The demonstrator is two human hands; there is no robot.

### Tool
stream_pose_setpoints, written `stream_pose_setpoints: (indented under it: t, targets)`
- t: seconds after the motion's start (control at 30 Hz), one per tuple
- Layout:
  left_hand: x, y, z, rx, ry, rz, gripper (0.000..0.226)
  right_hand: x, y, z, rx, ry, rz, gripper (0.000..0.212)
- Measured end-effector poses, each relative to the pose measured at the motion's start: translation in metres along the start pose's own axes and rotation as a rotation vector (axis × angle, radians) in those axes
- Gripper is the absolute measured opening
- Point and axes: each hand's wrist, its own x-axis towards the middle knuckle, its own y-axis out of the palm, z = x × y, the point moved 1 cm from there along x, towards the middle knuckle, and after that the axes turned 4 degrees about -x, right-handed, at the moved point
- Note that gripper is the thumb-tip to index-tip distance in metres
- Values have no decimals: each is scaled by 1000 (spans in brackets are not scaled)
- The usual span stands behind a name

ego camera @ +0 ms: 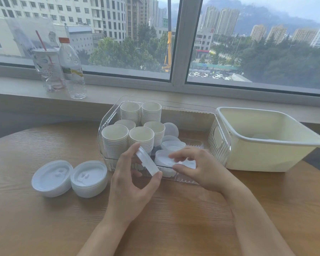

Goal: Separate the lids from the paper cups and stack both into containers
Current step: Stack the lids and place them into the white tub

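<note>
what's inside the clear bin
The clear bin holds stacks of paper cups on its left and loose white lids on its right. The hands cover more lids at the front; how many is hidden.

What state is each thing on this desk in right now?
Left hand: pinches one lid, tilted on edge.
Right hand: fingers curled above loose lids.
Clear bin: holds stacked cups and loose lids.
Cream tub: nearly empty.
Lid stacks: on table, outside bins.
</note>
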Motion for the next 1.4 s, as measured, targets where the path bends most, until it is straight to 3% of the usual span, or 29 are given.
stream_pose_setpoints:
  t: [0.2, 0.4, 0.6, 0.7, 0.77, 0.83, 0.97, 1.4]
  targets:
    - [0, 2, 1, 22, -2, 14, 80, 1, 3, -4, -118, 47, 150, 30]
    - [-1, 3, 1, 32, 2, 34, 80, 1, -2, -15, 7, 41, 44, 10]
    - [-1, 2, -2, 35, 16, 40, 80, 0, -6, -15, -31, 76, 83, 15]
    - [-1, 2, -2, 27, -13, 48, 81, 3, -5, -9, -55, 60, -50, 11]
    - [-2, 2, -1, 11, -26, 53, 81, 4, -7, -4, 39, 28, -192, 10]
    - [-2, 2, 0, -13, -29, 50, 81, 3, -10, 3, 213, -11, -226, 9]
    - [-2, 4, -7, -88, 2, 44, 83, -2, -7, 22, 483, -104, -84, 8]
    - [0, 3, -11, -107, 49, 51, 79, -1, 7, 26, 462, -170, 107, 14]
